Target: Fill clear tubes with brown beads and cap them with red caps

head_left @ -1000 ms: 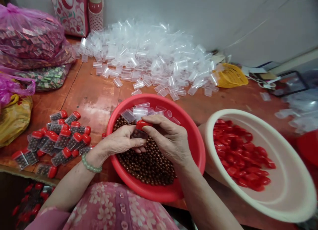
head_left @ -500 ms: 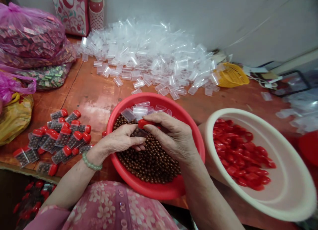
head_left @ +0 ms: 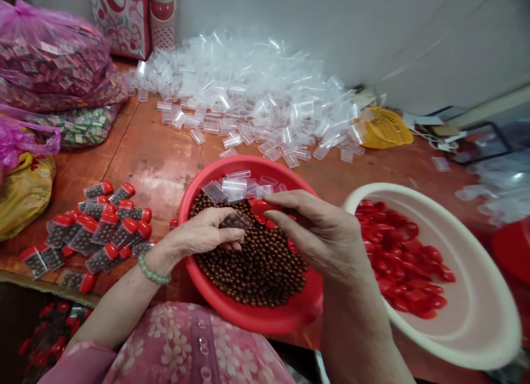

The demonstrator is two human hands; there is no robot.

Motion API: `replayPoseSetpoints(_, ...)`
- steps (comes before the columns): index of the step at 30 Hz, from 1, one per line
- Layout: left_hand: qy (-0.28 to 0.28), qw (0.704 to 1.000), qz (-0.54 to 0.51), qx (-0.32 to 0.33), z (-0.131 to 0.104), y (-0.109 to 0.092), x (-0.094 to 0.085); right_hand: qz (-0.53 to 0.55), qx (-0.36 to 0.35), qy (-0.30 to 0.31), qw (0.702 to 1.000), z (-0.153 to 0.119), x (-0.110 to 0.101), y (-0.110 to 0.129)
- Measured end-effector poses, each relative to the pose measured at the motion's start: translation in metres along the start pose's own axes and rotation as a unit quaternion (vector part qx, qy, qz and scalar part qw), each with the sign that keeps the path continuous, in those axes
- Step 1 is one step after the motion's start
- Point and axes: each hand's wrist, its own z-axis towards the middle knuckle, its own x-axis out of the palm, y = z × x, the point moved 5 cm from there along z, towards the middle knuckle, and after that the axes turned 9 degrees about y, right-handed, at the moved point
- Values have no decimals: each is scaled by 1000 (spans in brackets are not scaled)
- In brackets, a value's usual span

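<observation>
My left hand (head_left: 205, 229) is closed on a small clear plastic container (head_left: 235, 220) that looks dark with brown balls inside. Between the thumb and forefinger of my right hand (head_left: 317, 229) is a red plastic cap (head_left: 260, 208), a short way right of the container and apart from it. Both hands are over a red basin (head_left: 252, 319) of shiny brown balls (head_left: 252, 273). Empty clear containers (head_left: 234, 188) lie on the balls at the far side of the basin. A few red pieces show beneath my right hand.
To the right stands a cream basin (head_left: 476, 262) holding red caps (head_left: 408, 262). Filled, capped containers (head_left: 105, 226) lie at left on the table (head_left: 136, 152). Behind are a heap of clear containers (head_left: 252, 91), a yellow basket (head_left: 385, 129) and stuffed purple bags (head_left: 53, 58).
My right hand has moved right, taking the red cap away from the container. My left hand stays in place with the container.
</observation>
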Motion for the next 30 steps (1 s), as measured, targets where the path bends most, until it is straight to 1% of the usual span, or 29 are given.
replayPoseSetpoints(2,2,1000,-3,6,0,0,0,17,1,-7,1000,3,4,1)
replayPoseSetpoints(7,8,1000,-6,12,0,0,-1,25,-18,30,999,9,16,5)
replayPoseSetpoints(9,5,1000,-12,22,0,-1,-2,8,-22,36,999,9,14,6)
replayPoseSetpoints(12,-2,999,-25,27,0,-2,-2,-14,-24,42,999,8,6,6)
replayPoseSetpoints(17,1,999,-26,32,1,-5,-2,-12,-13,44,999,2,-4,1)
replayPoseSetpoints(20,8,999,-18,37,1,-6,-2,-7,-3,21,1000,4,-3,-1)
replayPoseSetpoints(22,9,999,-15,35,1,-6,-2,-2,-4,17,1000,7,0,0)
replayPoseSetpoints(26,-3,999,-10,39,1,-4,-3,-3,-21,42,999,12,9,5)
replayPoseSetpoints(30,2,999,-5,36,2,-3,-3,-20,-27,58,998,9,8,6)
